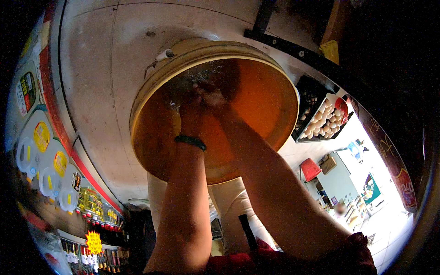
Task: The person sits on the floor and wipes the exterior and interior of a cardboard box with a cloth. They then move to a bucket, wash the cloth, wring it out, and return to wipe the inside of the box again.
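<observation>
A large round plastic bucket (138,103) with a pale rim stands before me, its inside lit orange. Both my forearms reach down into it. Near its dark far wall, my left hand (192,105) and my right hand (213,98) are close together. A dark green bangle (190,142) circles my left wrist. Shadow and what looks like liquid with bubbles (209,67) blur the fingers, so whether they hold anything cannot be told. The bucket's wire handle with a white grip (164,55) hangs at its outer far left side.
Eggs (325,120) fill a black crate right of the bucket. Shelves with large plastic jugs (48,172) and bottles (91,202) line the left, edged by a red strip (80,163). A red bucket (310,169) and a person (340,209) are farther off at right.
</observation>
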`<state>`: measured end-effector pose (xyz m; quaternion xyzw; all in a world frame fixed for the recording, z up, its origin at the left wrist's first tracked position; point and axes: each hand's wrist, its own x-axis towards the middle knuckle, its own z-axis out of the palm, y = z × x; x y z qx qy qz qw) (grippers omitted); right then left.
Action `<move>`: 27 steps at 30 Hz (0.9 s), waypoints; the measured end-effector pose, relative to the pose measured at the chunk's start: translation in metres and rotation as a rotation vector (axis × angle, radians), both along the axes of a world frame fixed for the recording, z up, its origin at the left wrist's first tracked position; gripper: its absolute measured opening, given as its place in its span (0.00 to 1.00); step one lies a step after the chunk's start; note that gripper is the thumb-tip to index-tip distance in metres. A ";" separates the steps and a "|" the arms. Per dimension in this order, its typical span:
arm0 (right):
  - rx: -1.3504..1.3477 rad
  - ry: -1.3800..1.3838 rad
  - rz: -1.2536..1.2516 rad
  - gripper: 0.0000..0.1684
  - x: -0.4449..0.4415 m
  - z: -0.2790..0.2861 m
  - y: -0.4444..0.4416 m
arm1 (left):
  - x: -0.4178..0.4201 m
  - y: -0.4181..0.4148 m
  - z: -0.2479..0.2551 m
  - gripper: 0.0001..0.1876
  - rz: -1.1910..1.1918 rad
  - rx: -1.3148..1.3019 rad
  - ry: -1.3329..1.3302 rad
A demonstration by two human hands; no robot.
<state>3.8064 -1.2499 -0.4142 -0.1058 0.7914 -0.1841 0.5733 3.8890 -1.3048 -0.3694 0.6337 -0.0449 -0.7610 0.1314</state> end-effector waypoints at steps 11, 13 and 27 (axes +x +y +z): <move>-0.192 0.437 -0.048 0.20 -0.003 -0.024 0.002 | -0.005 -0.012 0.012 0.24 0.091 -0.046 -0.040; -0.251 0.414 -0.007 0.21 0.003 0.014 -0.001 | -0.009 -0.014 0.014 0.24 0.119 0.043 0.038; -0.006 0.367 0.140 0.18 -0.013 0.141 -0.016 | -0.004 0.010 0.113 0.22 0.269 0.085 0.369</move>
